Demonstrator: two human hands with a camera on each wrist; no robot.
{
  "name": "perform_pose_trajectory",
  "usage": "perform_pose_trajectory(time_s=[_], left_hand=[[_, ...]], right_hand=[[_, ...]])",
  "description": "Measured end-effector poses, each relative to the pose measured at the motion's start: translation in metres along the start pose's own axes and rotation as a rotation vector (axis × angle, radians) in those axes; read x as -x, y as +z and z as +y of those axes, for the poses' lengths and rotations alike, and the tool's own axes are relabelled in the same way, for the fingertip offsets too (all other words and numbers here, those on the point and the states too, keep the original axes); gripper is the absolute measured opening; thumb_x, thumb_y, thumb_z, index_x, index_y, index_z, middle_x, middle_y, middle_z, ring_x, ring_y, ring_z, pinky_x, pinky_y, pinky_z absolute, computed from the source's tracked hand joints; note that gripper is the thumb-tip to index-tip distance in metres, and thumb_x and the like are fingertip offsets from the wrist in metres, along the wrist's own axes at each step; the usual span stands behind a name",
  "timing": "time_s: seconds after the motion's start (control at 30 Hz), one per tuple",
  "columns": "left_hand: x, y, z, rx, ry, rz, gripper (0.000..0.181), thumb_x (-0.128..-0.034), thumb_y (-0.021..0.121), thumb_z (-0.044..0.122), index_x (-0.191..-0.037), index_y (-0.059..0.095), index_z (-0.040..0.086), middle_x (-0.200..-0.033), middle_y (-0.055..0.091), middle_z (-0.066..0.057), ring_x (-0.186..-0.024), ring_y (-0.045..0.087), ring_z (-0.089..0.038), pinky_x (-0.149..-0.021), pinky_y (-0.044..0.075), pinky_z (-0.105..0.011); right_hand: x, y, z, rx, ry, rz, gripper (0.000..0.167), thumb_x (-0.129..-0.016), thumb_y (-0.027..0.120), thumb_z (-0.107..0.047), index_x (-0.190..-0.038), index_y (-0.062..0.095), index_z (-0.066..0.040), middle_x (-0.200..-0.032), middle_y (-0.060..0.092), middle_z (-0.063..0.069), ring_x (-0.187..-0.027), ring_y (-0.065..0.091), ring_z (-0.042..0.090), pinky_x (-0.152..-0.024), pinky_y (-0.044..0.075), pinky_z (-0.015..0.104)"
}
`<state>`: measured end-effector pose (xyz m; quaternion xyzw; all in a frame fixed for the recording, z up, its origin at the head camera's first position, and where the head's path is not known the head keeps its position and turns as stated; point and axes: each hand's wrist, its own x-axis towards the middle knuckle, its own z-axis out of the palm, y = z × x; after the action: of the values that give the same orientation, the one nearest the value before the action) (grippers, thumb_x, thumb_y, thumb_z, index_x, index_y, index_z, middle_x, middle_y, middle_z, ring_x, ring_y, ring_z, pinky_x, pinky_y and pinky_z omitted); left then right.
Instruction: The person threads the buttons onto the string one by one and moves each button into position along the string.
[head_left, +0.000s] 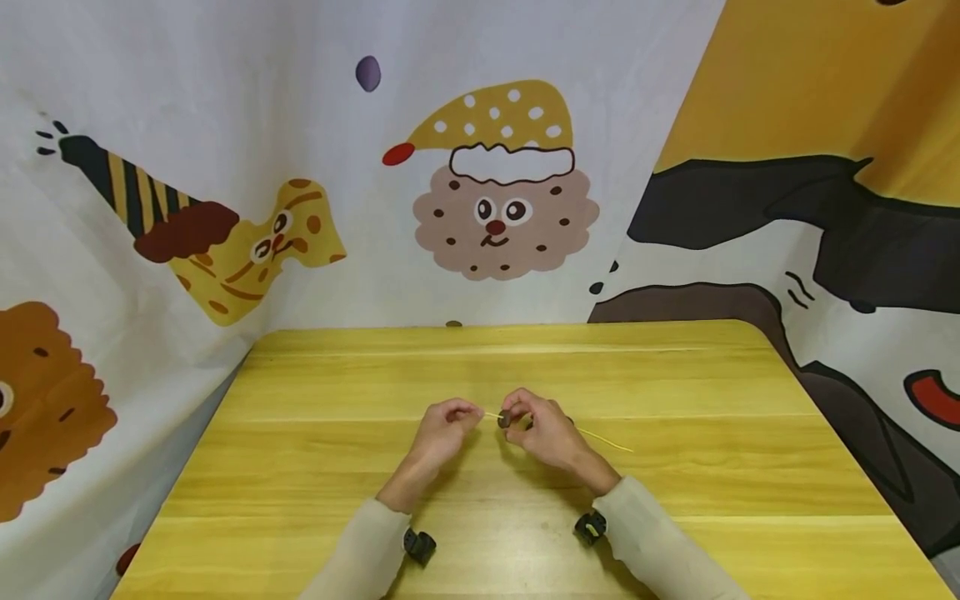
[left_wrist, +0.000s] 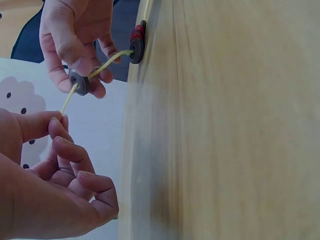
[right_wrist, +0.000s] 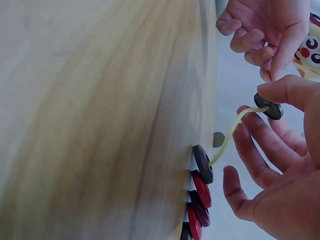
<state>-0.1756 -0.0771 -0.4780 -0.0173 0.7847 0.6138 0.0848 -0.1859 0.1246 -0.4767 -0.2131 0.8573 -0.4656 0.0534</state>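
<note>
Between thumb and fingertip my left hand (head_left: 442,433) pinches the end of a yellow cord (left_wrist: 66,101). A dark round button (left_wrist: 79,82) is threaded on that cord, and my right hand (head_left: 551,433) pinches it by the edge. From this button the cord runs slack to another dark button (right_wrist: 202,162) on the table. Behind that one, more buttons lie in an overlapping row, dark and red in turn, with a red button (right_wrist: 201,190) second. In the head view my right hand hides most of the row; the cord's far end trails out to the right.
The wooden table (head_left: 337,500) spreads around both hands. A curtain with cartoon figures (head_left: 506,221) hangs behind its back edge. Black wrist cameras sit at the left cuff (head_left: 375,533) and the right cuff (head_left: 630,508).
</note>
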Motion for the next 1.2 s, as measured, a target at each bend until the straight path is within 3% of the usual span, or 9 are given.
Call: perform_pose_trajectory(time_s=[0.2, 0.5, 0.83, 1.2], left_hand=[[0.000, -0.004, 0.001, 0.013, 0.008, -0.012, 0.020, -0.0952, 0.066, 0.021, -0.102, 0.071, 0.003, -0.088, 0.061, -0.004, -0.079, 0.052, -0.018, -0.067, 0.043, -0.029], [0.000, -0.006, 0.000, 0.035, 0.011, -0.026, 0.020, -0.0958, 0.065, 0.021, -0.101, 0.070, 0.003, -0.086, 0.059, -0.002, -0.078, 0.051, -0.016, -0.066, 0.042, -0.028], [0.000, -0.009, 0.002, 0.051, 0.008, -0.017, 0.023, -0.0955, 0.066, 0.020, -0.103, 0.069, -0.002, -0.085, 0.058, -0.004, -0.077, 0.051, -0.020, -0.060, 0.040, -0.023], [-0.001, -0.013, 0.003, 0.038, 0.002, 0.001, 0.020, -0.0957, 0.066, 0.019, -0.104, 0.070, 0.001, -0.088, 0.060, -0.003, -0.084, 0.054, -0.027, -0.064, 0.042, -0.026]], right_hand=[[-0.001, 0.000, 0.002, 0.045, -0.010, 0.030, 0.027, -0.082, 0.077, -0.003, -0.101, 0.063, -0.016, -0.095, 0.067, -0.008, -0.102, 0.058, 0.022, -0.089, 0.047, 0.047], [-0.002, -0.004, 0.004, 0.041, -0.077, 0.040, 0.028, -0.082, 0.077, 0.000, -0.102, 0.063, -0.013, -0.101, 0.069, -0.002, -0.106, 0.056, 0.033, -0.091, 0.045, 0.055], [-0.002, -0.006, 0.007, 0.056, -0.058, 0.044, 0.029, -0.082, 0.078, -0.003, -0.104, 0.064, -0.016, -0.108, 0.066, -0.002, -0.113, 0.055, 0.030, -0.094, 0.045, 0.054], [-0.003, -0.010, 0.012, 0.067, -0.014, 0.029, 0.026, -0.084, 0.077, -0.005, -0.105, 0.066, -0.015, -0.115, 0.065, 0.003, -0.122, 0.054, 0.031, -0.103, 0.041, 0.056]])
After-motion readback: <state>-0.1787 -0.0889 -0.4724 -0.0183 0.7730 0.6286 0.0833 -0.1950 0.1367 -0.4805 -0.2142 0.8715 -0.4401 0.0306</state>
